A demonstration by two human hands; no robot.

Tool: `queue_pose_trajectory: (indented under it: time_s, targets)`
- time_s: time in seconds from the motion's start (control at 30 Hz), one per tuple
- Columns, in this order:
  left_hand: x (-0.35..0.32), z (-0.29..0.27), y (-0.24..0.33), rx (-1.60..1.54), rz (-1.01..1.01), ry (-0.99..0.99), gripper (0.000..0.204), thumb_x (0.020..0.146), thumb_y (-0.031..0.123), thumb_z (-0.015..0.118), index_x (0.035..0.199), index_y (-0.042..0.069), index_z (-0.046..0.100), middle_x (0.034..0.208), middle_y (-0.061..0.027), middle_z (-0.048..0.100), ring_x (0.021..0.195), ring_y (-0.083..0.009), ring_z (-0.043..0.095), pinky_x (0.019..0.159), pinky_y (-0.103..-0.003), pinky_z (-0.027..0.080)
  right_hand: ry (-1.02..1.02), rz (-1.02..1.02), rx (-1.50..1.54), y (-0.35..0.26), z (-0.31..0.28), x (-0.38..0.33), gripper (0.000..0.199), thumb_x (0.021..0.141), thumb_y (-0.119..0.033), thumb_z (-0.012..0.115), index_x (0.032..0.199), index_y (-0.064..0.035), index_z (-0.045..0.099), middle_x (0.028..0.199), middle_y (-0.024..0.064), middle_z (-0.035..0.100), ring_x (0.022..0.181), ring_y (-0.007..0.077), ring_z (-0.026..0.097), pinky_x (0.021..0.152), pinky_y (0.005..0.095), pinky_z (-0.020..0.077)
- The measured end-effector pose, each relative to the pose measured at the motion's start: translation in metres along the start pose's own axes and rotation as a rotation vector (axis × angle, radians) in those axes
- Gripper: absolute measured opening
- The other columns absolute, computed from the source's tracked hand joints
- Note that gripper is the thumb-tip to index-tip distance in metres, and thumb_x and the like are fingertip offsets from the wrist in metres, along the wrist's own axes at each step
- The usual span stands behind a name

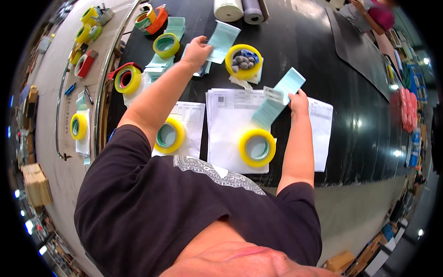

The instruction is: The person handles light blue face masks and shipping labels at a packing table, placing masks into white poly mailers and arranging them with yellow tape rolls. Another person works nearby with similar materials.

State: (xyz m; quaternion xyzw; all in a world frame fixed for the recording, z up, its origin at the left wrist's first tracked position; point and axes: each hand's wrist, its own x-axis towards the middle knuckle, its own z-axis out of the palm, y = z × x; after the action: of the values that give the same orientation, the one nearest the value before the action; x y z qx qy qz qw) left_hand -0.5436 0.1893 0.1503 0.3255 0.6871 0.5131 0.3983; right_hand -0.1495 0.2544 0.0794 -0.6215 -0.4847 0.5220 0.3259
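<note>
The left hand (196,51) reached far out over the black table (323,60) and pinched a pale blue slip (222,40) by its near edge, fingers pressed together on it. The slip hung just beside a yellow tape roll (243,61) that had small grey and blue bits inside. The right hand (299,102) pinched a long blue strip (277,99) near its top end, where a small white label (273,94) sat. The strip slanted down to the left, over a stack of white papers (228,124). A second tape roll (257,147) lay on the near end of that stack. A third roll (169,135) lay on another white sheet (190,121) to the left, partly under the left arm. More blue slips (159,62) were piled near a roll with a green middle (166,45). A roll in a red holder (128,78) stood at the table's left edge. Two grey rolled mats (241,9) lay at the far end. Another person's arm (364,14) showed at the far right corner.
</note>
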Motion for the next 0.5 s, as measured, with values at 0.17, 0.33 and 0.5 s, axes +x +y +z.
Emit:
queue_pose_trajectory:
  time_s: [0.17,0.33,0.5]
  targets:
    - [-0.016,-0.033,0.011,0.081,0.167,-0.015,0.065,0.084,0.001,0.062,0.143,0.005,0.035,0.101,-0.0061,0.061,0.083,-0.0096,0.053,0.075,-0.023,0.046,0.014,-0.25,-0.073,0.023,-0.009,0.011,0.066,0.081,0.001,0.062,0.141,0.0022,0.034,0.095,0.0126,0.067,0.085,0.0169,0.064,0.077,0.0298,0.0511]
    - [-0.038,-0.079,-0.013,0.027,0.287,-0.11,0.064,0.088,-0.004,0.056,0.146,0.005,0.031,0.113,-0.0059,0.057,0.095,-0.007,0.051,0.087,-0.022,0.042,-0.116,-0.32,-0.069,-0.033,0.006,-0.025,0.069,0.08,0.004,0.062,0.142,0.0012,0.032,0.114,0.0125,0.06,0.092,0.0165,0.062,0.082,0.0296,0.0509]
    - [-0.062,-0.088,-0.021,-0.026,0.239,-0.038,0.065,0.088,-0.002,0.057,0.146,0.005,0.03,0.116,-0.0072,0.055,0.095,-0.0066,0.049,0.087,-0.022,0.041,0.021,-0.467,-0.5,-0.037,0.008,-0.021,0.06,0.081,-0.006,0.068,0.136,-0.0034,0.044,0.123,0.0133,0.052,0.102,0.0199,0.057,0.083,0.0301,0.0511]
